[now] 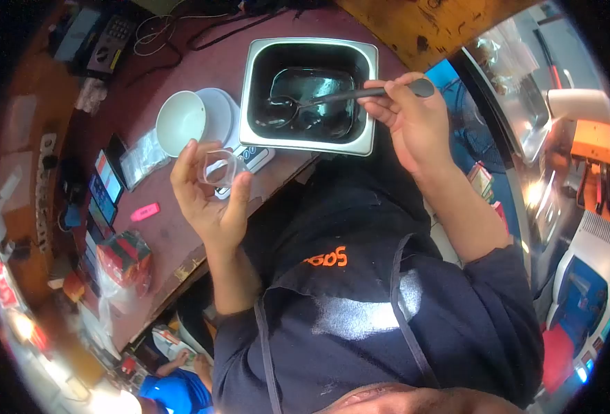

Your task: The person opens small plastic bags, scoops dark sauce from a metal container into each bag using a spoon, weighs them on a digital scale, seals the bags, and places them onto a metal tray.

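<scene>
A small clear cup (223,168) is held between the thumb and fingers of my left hand (211,200), close to the front of a white scale (253,160). A white bowl (182,124) sits tilted at the scale's round platform (220,114). My right hand (415,121) grips the handle of a black spoon (339,96), whose dark bowl end is inside a rectangular metal container (305,145). Dark, glossy contents (322,93) lie in the container. Its near rim is by the table's front edge.
On the maroon table (180,207) are a pink marker (145,212), clear plastic bags (144,159), a phone (109,176) and a wrapped red-green package (123,257). Cables (215,38) run along the far side. A person in blue (177,393) is at the lower left.
</scene>
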